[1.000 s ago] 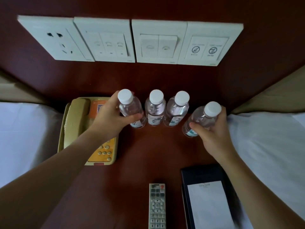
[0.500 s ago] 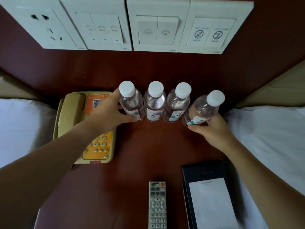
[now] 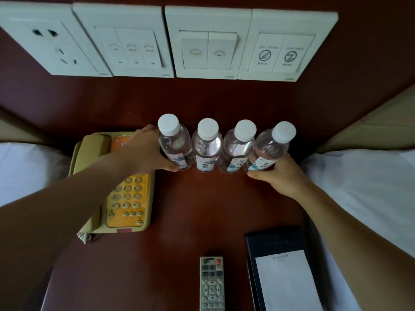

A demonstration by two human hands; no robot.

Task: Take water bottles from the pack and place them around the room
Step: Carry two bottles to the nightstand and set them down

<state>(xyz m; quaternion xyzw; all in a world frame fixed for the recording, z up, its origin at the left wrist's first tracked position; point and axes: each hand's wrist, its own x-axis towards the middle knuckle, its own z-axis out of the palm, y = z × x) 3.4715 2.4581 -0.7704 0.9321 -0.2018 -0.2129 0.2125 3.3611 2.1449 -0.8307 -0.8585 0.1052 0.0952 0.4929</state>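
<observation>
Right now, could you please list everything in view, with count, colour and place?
water bottles: four, clear with white caps, in a row at the back of the nightstand
nightstand: one, dark red-brown
telephone: one, beige and orange, left
remote control: one, grey, front centre
notepad holder: one, black with white paper, front right
wall plates: four, white, above
bedding: white, both sides
left hand: grips leftmost bottle
right hand: grips rightmost bottle
</observation>
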